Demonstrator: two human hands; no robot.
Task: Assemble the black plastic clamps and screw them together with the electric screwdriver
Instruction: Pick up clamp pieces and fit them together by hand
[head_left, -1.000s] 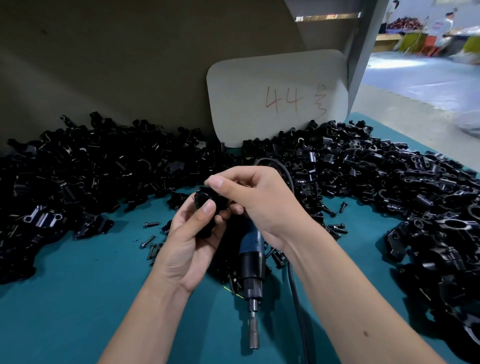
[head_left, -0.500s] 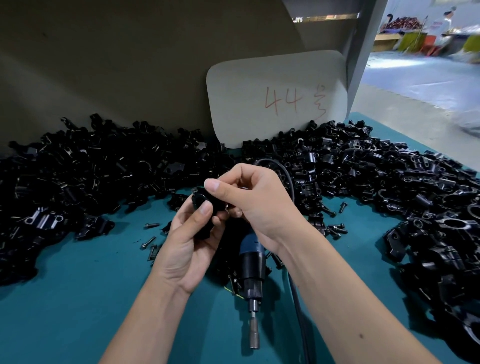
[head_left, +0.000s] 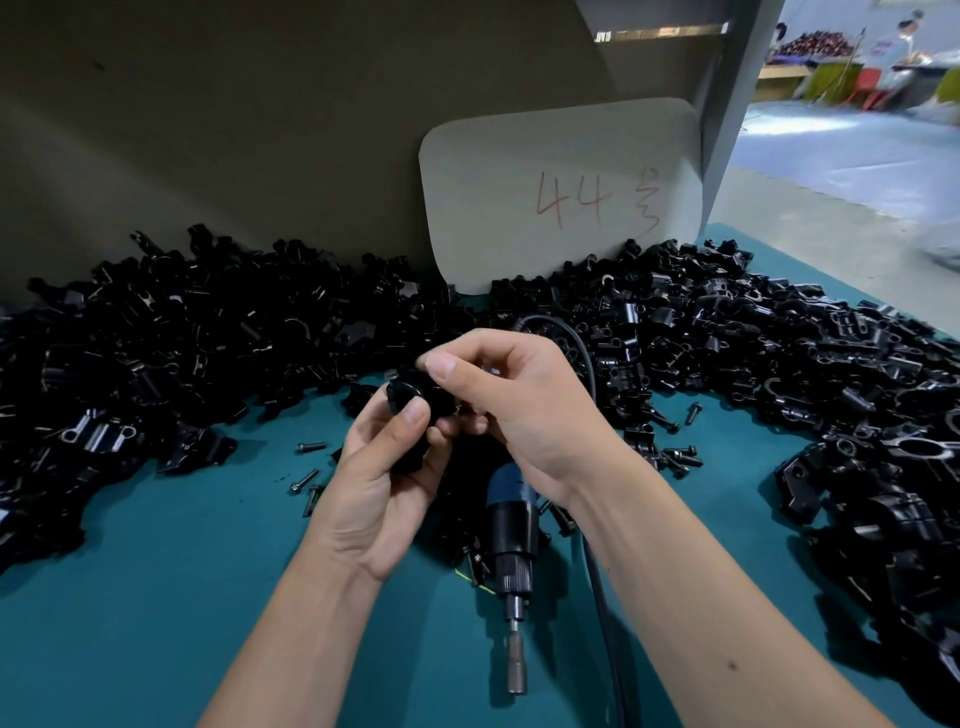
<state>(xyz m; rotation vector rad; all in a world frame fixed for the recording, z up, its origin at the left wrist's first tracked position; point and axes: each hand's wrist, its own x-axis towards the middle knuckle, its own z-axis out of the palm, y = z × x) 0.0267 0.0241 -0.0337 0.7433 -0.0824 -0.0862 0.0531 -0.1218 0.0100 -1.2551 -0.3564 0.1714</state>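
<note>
My left hand (head_left: 379, 483) grips a black plastic clamp (head_left: 415, 400) from below, thumb pressed on its front. My right hand (head_left: 519, 400) comes over from the right and pinches the same clamp at its top, fingers curled; a small metal bit shows between the fingers. Most of the clamp is hidden by both hands. The electric screwdriver (head_left: 511, 525), blue and black with its bit pointing toward me, lies on the teal table (head_left: 156, 597) under my right wrist. Its black cable (head_left: 602, 597) runs along my right forearm.
Large heaps of black clamp parts lie at the left (head_left: 156, 364) and right (head_left: 805, 374). Loose screws (head_left: 306, 478) are scattered left of my hands, more screws (head_left: 680, 457) to the right. A grey card marked 44 (head_left: 561, 192) leans on the back wall.
Both hands stay together on the clamp. My right hand's fingers have shifted slightly over its top; the screwdriver has not moved.
</note>
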